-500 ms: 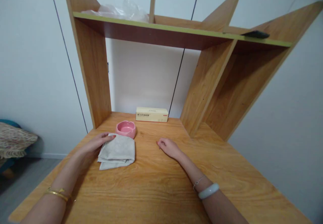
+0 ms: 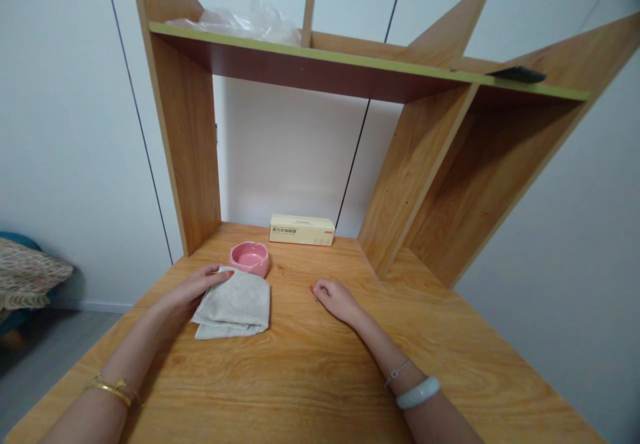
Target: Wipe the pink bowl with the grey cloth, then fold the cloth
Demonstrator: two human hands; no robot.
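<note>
A folded light grey cloth lies on the wooden table, its layers showing at the near edge. My left hand grips its upper left corner, thumb on top and the other fingers behind or under the fabric. Just beyond the cloth sits a pink bowl with a wavy rim; the cloth's far edge overlaps the bowl's front in view. My right hand rests on the tabletop to the right of the cloth, fingers curled in, with nothing seen in it. Its palm is hidden.
A long cream box with printed lettering stands at the back of the table. Over it runs a wooden shelf with upright panels, bearing clear plastic and a flat dark object. A patterned cloth hangs at far left.
The cloth's top layer has shifted slightly right under my left hand, and its folds lie a little differently. My right hand keeps its place. The view has tilted slightly.
</note>
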